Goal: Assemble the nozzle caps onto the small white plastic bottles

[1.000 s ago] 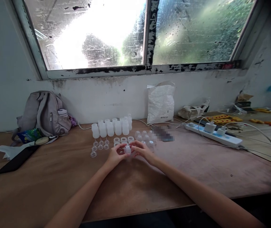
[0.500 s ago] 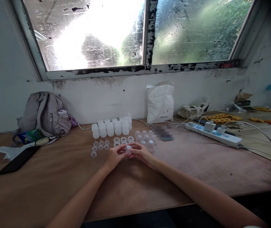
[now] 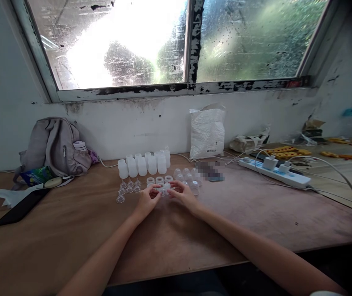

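Observation:
Between my left hand (image 3: pixel 149 200) and my right hand (image 3: pixel 185 196) is a small translucent bottle ring (image 3: pixel 165 188). Fingertips of both hands pinch it from either side, just above the table. A clear bit shows at its lower side, perhaps a teat, too small to be sure. Behind my fingers sit several white bottle rings (image 3: pixel 159 179), partly covered. Left of my left hand stand several clear bottle teats (image 3: pixel 129 188) in rows. Beyond my right hand are several clear dome caps (image 3: pixel 188 174). Milky feeding bottles (image 3: pixel 142 166) stand upright in rows farther back.
A grey backpack (image 3: pixel 54 144) leans on the wall at left, with a black phone-like slab (image 3: pixel 23 207) in front. At right lie a white power strip (image 3: pixel 276 173) with plugs and cables. A white plastic bag (image 3: pixel 207 131) stands by the wall, near a blurred-out patch (image 3: pixel 211 170).
The ring has been turned between my fingers, and a clear part now shows at its lower side. My hands have drawn slightly apart. The view has shifted a little.

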A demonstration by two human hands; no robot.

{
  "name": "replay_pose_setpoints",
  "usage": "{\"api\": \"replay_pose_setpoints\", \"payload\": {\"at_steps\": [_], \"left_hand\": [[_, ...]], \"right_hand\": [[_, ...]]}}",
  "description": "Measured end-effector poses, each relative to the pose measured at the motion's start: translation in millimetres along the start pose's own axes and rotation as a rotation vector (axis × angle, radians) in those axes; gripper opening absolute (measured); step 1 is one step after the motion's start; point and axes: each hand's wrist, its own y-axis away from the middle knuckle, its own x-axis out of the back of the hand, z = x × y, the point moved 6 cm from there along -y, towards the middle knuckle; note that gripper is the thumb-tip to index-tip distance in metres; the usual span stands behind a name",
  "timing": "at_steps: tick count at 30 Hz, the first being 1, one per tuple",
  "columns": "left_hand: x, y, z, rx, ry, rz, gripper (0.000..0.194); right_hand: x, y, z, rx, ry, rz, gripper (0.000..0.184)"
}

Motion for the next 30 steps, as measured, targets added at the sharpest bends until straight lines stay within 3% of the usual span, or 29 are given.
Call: {"api": "replay_pose_setpoints", "payload": {"at_steps": [4,9,13,16,19,22,25,30], "left_hand": [[12.8,-2,0,-0.002,-0.178,0.088,0.023],[21.7,-7,-4,0.014,-0.208,0.085,0.026],[39.2,-16,-9,0.143,0.024,0.153,0.023],[59.4,-23,-5,0.126,0.104,0.206,0.029],[73.5,-22,-3,0.08,0.067,0.186,0.032],[77.0,-9,-1,-0.015,-0.102,0.141,0.027],[77.6,4,2,-0.181,-0.409,0.13,0.021],[85.2,5,-8,-0.286,-0.72,-0.037,0.022]], "right_hand": [[8,-1,-4,0.168,0.373,0.089,0.035],[-12,9,-12,0.35,0.641,-0.087,0.033],[-21,13,-10,0.415,0.698,-0.154,0.032],[-20,12,-9,0.417,0.698,-0.146,0.028],[-18,13,-14,0.43,0.692,-0.107,0.023],[-19,16,-21,0.454,0.683,-0.078,0.019],[-23,18,-19,0.459,0.693,-0.107,0.018],[-26,16,-7,0.441,0.724,-0.155,0.02]]}}
